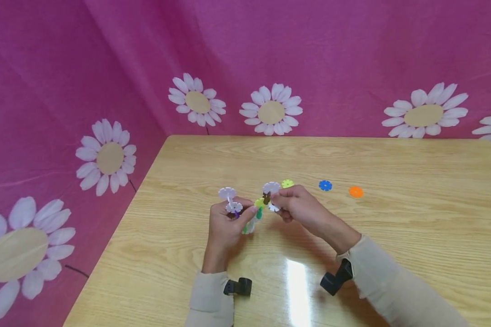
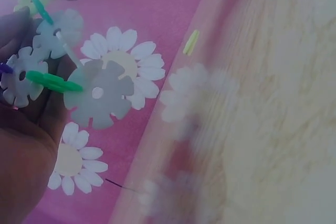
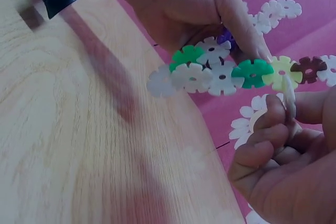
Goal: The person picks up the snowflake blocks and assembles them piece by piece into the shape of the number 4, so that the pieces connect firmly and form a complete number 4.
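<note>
My left hand point(image 1: 224, 225) grips a chain of flower-shaped interlocking discs, thumb against a pale yellow disc point(image 3: 278, 80). A green disc point(image 3: 252, 74) and several white discs run from it towards the table side, with another green disc point(image 3: 185, 56) among them. On the other side a brown disc point(image 3: 308, 71) joins on. A purple disc point(image 1: 237, 215) and white discs point(image 1: 227, 193) rise by the left fingers. With thumb and fingertips, my right hand point(image 1: 304, 206) pinches a white disc point(image 3: 289, 100), seen edge-on right at the yellow disc's rim.
Loose yellow point(image 1: 288, 183), blue point(image 1: 325, 185) and orange discs point(image 1: 356, 192) lie beyond the hands on the wooden table point(image 1: 413, 218). A pink curtain point(image 1: 331, 54) with printed daisies hangs along the table's back and left edges.
</note>
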{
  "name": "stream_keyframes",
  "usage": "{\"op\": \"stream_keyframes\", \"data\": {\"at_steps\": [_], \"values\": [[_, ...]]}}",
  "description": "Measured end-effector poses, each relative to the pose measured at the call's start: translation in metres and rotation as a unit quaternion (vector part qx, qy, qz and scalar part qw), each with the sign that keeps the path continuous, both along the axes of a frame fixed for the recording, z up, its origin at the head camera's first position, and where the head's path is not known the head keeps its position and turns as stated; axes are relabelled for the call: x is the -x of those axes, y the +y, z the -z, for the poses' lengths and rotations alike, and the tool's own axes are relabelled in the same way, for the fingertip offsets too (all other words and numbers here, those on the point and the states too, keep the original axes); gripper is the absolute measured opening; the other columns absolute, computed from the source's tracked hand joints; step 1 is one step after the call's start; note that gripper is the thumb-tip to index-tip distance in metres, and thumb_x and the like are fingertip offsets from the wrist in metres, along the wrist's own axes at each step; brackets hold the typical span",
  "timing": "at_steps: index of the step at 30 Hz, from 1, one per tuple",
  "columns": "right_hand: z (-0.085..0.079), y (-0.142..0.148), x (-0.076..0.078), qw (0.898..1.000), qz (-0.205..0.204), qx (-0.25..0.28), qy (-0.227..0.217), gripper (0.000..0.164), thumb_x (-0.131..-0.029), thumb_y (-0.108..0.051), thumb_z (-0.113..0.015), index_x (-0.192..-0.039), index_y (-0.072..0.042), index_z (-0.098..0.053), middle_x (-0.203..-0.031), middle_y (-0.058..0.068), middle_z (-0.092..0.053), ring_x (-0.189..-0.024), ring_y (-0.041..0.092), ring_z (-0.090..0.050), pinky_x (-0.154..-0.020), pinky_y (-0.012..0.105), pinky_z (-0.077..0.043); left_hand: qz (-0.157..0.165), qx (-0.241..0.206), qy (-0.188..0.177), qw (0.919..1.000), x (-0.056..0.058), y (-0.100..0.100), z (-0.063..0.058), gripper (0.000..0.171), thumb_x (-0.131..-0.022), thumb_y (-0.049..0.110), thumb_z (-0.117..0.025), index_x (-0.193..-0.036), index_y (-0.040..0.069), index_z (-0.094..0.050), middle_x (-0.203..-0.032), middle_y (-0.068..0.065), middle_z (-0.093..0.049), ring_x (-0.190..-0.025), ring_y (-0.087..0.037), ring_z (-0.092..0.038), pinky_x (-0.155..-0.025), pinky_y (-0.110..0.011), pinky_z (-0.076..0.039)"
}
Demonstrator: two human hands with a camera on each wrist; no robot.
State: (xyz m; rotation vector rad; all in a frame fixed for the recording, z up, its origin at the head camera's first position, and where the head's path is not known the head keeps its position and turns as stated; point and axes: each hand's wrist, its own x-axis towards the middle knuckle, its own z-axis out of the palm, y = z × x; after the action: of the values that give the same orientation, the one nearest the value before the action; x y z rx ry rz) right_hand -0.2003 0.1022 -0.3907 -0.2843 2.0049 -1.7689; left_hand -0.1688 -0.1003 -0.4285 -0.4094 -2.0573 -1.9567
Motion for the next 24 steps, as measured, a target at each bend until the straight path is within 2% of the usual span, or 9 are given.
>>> {"op": "stream_keyframes", "data": {"at_steps": [1,10,16,20,24], "values": [[0.001,0.001,0.001,1.0,0.001,-0.007,0.003,0.029,-0.104,-0.015,-0.052,-0.095,0.009,-0.065,-0.07,0.005,-0.049,-0.066,0.017,-0.044,-0.06,0.029,-0.039,-0.001,-0.001,0.003,1.0,0.001,-0.001,0.003,0.006,-0.086,-0.001,-0.076,-0.088,-0.006,-0.074,-0.086,-0.014,-0.072,-0.075,-0.019,-0.063,-0.066,-0.026,-0.05],[0.002,0.02,0.011,0.998,0.027,-0.052,0.034,0.032,-0.102,-0.028,-0.059,-0.103,0.002,-0.07,-0.088,0.011,-0.063,-0.079,0.024,-0.055,-0.071,0.035,-0.049,-0.013,0.0,-0.004,0.9999,0.0,-0.004,0.0,0.007,-0.085,-0.002,-0.077,-0.087,-0.008,-0.074,-0.086,-0.017,-0.072,-0.075,-0.018,-0.063,-0.066,-0.025,-0.049],[-0.001,0.041,0.019,0.994,0.047,-0.082,0.059,0.034,-0.101,-0.023,-0.059,-0.118,0.006,-0.065,-0.1,0.015,-0.067,-0.086,0.026,-0.06,-0.076,0.039,-0.053,-0.014,0.003,-0.009,0.9999,0.0,-0.006,0.0,0.008,-0.086,-0.001,-0.076,-0.088,-0.008,-0.074,-0.086,-0.015,-0.072,-0.073,-0.017,-0.061,-0.063,-0.024,-0.048],[-0.004,0.053,0.025,0.989,0.06,-0.107,0.088,0.036,-0.101,-0.022,-0.061,-0.12,0.008,-0.064,-0.103,0.018,-0.067,-0.085,0.025,-0.061,-0.075,0.038,-0.054,-0.017,0.006,-0.009,0.9998,0.001,-0.007,-0.001,0.007,-0.086,0.0,-0.077,-0.088,-0.007,-0.074,-0.086,-0.013,-0.073,-0.071,-0.017,-0.06,-0.062,-0.024,-0.047],[-0.005,0.063,0.032,0.976,0.072,-0.166,0.116,0.035,-0.1,-0.026,-0.062,-0.119,0.003,-0.066,-0.106,0.019,-0.067,-0.088,0.027,-0.063,-0.072,0.038,-0.052,-0.019,0.008,-0.005,0.9998,0.001,-0.007,-0.001,0.004,-0.085,-0.001,-0.076,-0.087,-0.005,-0.075,-0.085,-0.013,-0.072,-0.07,-0.015,-0.059,-0.061,-0.024,-0.047]]}}
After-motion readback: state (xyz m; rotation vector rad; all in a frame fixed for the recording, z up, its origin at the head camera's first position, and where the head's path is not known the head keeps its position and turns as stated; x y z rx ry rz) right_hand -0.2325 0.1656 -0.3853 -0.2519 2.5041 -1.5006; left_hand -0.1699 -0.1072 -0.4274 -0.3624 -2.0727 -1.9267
